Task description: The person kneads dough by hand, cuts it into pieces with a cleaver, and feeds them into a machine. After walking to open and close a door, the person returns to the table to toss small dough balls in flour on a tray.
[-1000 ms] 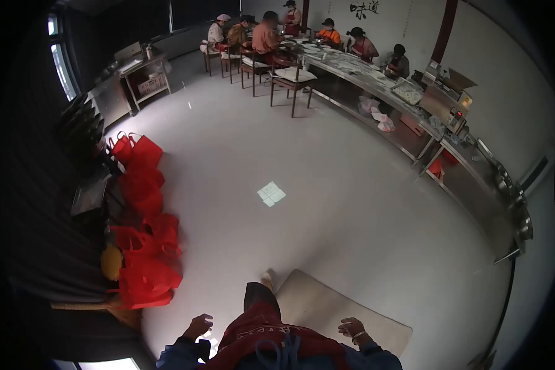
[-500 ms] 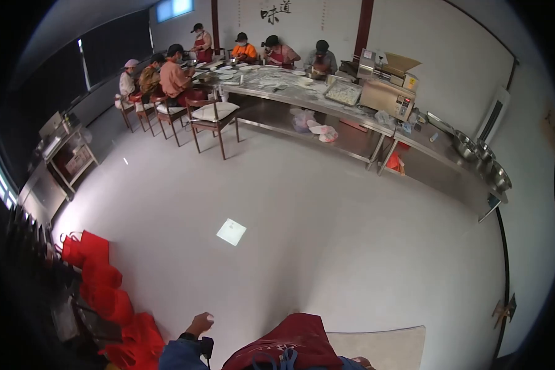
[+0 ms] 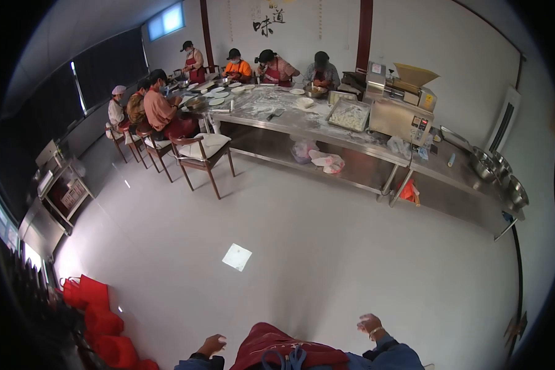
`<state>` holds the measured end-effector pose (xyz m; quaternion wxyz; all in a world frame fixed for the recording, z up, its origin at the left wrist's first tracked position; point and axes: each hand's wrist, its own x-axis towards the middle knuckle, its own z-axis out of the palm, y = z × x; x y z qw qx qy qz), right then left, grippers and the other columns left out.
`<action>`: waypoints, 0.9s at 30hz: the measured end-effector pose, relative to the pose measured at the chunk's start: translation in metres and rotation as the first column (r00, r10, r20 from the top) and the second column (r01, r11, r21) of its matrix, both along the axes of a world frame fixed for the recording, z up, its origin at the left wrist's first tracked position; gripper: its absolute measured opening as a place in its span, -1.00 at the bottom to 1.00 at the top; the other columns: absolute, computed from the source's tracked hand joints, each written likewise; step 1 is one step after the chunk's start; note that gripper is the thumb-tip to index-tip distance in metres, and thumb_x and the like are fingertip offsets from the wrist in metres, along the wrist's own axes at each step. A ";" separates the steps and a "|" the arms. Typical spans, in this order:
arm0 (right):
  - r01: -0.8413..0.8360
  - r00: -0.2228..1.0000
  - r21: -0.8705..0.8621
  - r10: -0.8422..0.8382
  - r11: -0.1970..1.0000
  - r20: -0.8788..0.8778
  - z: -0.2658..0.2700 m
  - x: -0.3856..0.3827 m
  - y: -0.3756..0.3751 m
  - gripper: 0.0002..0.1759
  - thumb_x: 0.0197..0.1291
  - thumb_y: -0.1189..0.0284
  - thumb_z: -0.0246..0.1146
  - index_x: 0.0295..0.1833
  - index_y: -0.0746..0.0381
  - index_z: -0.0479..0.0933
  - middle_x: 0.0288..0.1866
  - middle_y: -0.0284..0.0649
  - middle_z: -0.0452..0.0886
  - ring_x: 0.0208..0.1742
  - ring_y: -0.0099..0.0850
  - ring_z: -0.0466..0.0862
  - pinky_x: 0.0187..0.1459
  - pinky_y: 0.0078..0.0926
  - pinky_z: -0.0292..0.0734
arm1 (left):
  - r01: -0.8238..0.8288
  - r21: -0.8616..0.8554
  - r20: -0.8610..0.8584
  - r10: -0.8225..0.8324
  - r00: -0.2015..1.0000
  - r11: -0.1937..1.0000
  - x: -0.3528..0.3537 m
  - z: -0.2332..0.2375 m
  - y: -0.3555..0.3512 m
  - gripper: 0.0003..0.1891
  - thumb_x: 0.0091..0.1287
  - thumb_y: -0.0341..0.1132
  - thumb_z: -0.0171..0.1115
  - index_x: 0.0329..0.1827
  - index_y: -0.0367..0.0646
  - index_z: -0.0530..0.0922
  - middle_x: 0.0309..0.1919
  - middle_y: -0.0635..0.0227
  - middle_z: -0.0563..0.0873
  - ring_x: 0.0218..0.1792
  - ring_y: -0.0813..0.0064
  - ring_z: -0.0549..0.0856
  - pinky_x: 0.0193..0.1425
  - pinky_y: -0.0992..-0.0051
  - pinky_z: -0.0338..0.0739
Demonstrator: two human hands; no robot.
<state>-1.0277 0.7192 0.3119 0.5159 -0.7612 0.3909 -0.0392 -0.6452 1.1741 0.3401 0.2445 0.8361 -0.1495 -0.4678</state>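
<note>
My left hand (image 3: 212, 345) shows at the bottom edge, fingers loosely curled, with a small pale thing at its fingertips that I cannot make out. My right hand (image 3: 370, 323) hangs free at the bottom right, a band on its wrist, fingers loosely bent and holding nothing that I can see. Between them is my red apron (image 3: 277, 348) over blue sleeves. Both hands are above bare pale floor, far from any table.
A long steel worktable (image 3: 364, 145) runs across the far side, with several seated people (image 3: 157, 108) working at it, a tray of dumplings (image 3: 349, 115), a steel machine (image 3: 401, 111) and bowls (image 3: 496, 169). An empty wooden chair (image 3: 200, 154) stands near. Red bags (image 3: 95, 314) line the left wall.
The view has swung up and right, so the worktable is nearer and more central. My right hand has come back into view; the pale mat at my feet has dropped out of sight.
</note>
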 end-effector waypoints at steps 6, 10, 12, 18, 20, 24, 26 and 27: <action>0.276 0.959 0.241 -0.282 0.931 -0.008 0.081 0.197 -0.117 -0.71 0.08 0.54 0.11 -0.03 0.24 0.39 -0.34 -0.10 0.62 -0.40 -0.40 0.64 -0.40 -0.52 0.55 | -0.161 -0.038 -0.301 0.143 0.943 0.986 0.066 -0.128 0.004 -0.69 0.13 -0.30 0.15 -0.05 -0.17 0.49 -0.41 0.22 0.66 -0.42 0.38 0.65 -0.32 0.45 0.57; 0.264 0.964 0.292 -0.263 0.919 -0.045 0.077 0.257 -0.175 -0.67 0.09 0.52 0.11 0.02 0.27 0.39 -0.31 -0.12 0.61 -0.37 -0.39 0.63 -0.36 -0.54 0.53 | 0.437 0.111 0.119 -0.449 0.886 0.892 0.139 -0.027 -0.117 -0.82 0.24 -0.34 0.01 -0.25 -0.27 0.51 -0.51 0.27 0.61 -0.48 0.39 0.64 -0.43 0.42 0.56; 0.358 0.923 0.300 -0.287 0.884 -0.256 0.059 0.259 -0.192 -0.66 0.06 0.50 0.14 0.02 0.26 0.40 -0.30 -0.12 0.60 -0.35 -0.39 0.63 -0.30 -0.51 0.54 | 0.215 -0.085 -0.043 -0.219 0.975 0.973 0.201 -0.022 -0.172 -0.84 0.23 -0.41 -0.02 -0.27 -0.25 0.52 -0.53 0.28 0.60 -0.50 0.45 0.63 -0.46 0.46 0.56; 0.168 0.942 0.098 -0.130 0.981 -0.308 -0.039 0.206 -0.226 -0.78 -0.01 0.42 0.22 -0.17 0.10 0.55 -0.21 -0.38 0.62 -0.05 -0.51 0.55 -0.04 -0.57 0.45 | -0.014 -0.248 0.068 0.032 0.997 0.969 0.403 -0.066 -0.376 -0.79 0.08 -0.40 0.17 -0.20 -0.18 0.52 -0.55 0.26 0.65 -0.57 0.44 0.66 -0.44 0.49 0.57; -0.053 0.929 -0.077 0.021 0.996 -0.369 -0.059 0.188 -0.222 -0.80 -0.03 0.39 0.22 -0.21 0.07 0.58 -0.16 -0.45 0.61 0.02 -0.52 0.51 0.06 -0.57 0.38 | 0.193 -0.383 0.265 -0.092 0.960 0.903 0.447 -0.040 -0.478 -0.82 0.10 -0.36 0.17 -0.23 -0.15 0.53 -0.52 0.27 0.64 -0.55 0.44 0.66 -0.42 0.48 0.57; 0.030 0.877 0.202 0.071 0.979 -0.475 -0.029 0.220 -0.259 -0.82 -0.05 0.32 0.22 -0.25 0.00 0.57 -0.20 -0.46 0.58 -0.05 -0.45 0.52 0.01 -0.45 0.36 | 0.241 -0.484 0.252 -0.130 0.959 0.841 0.466 0.054 -0.673 -0.75 0.18 -0.43 0.05 -0.06 -0.17 0.47 -0.41 0.22 0.63 -0.45 0.47 0.66 -0.36 0.56 0.54; -0.578 0.537 -0.005 0.376 0.816 -0.755 -0.016 0.243 -0.290 -0.85 -0.04 0.30 0.21 -0.29 0.01 0.55 -0.31 -0.44 0.56 -0.14 -0.41 0.55 -0.13 -0.35 0.45 | 0.228 -0.521 0.104 -0.204 0.973 0.822 0.465 0.076 -0.741 -0.74 0.21 -0.43 0.02 -0.03 -0.17 0.46 -0.39 0.26 0.63 -0.45 0.51 0.65 -0.40 0.58 0.51; 0.021 0.846 0.157 0.066 0.987 -0.529 -0.038 0.246 -0.313 -0.87 -0.06 0.29 0.22 -0.34 0.03 0.54 -0.35 -0.41 0.54 -0.20 -0.36 0.55 -0.21 -0.31 0.46 | 0.236 -0.518 0.110 -0.210 0.972 0.822 0.467 0.074 -0.764 -0.74 0.21 -0.43 0.02 -0.03 -0.17 0.46 -0.39 0.26 0.63 -0.45 0.51 0.65 -0.40 0.58 0.51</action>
